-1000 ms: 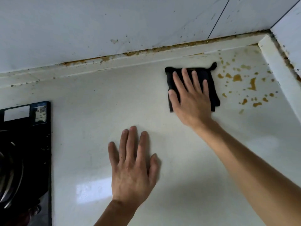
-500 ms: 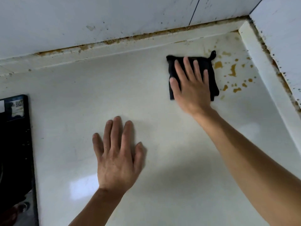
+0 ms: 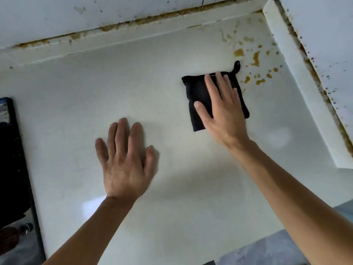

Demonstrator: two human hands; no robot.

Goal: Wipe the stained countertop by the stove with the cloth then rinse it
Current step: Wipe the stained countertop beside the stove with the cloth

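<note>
A folded black cloth [image 3: 197, 98] with a small hanging loop lies flat on the pale countertop [image 3: 80, 104]. My right hand [image 3: 222, 113] presses down on it, fingers spread and pointing toward the back wall. Brown stains [image 3: 255, 59] speckle the counter's back right corner, just beyond and right of the cloth. My left hand [image 3: 125, 161] rests flat on the bare counter nearer me, fingers apart, holding nothing.
The black stove's edge [image 3: 11, 150] runs down the far left. A raised white ledge [image 3: 305, 92] borders the counter on the right, and a grimy seam [image 3: 133, 22] runs along the tiled back wall. The counter's front edge and grey floor [image 3: 267, 251] show at bottom right.
My right hand has slid the cloth back toward me, away from the corner, leaving smeared stains near the wall. The view has shifted, so the stove now shows less.
</note>
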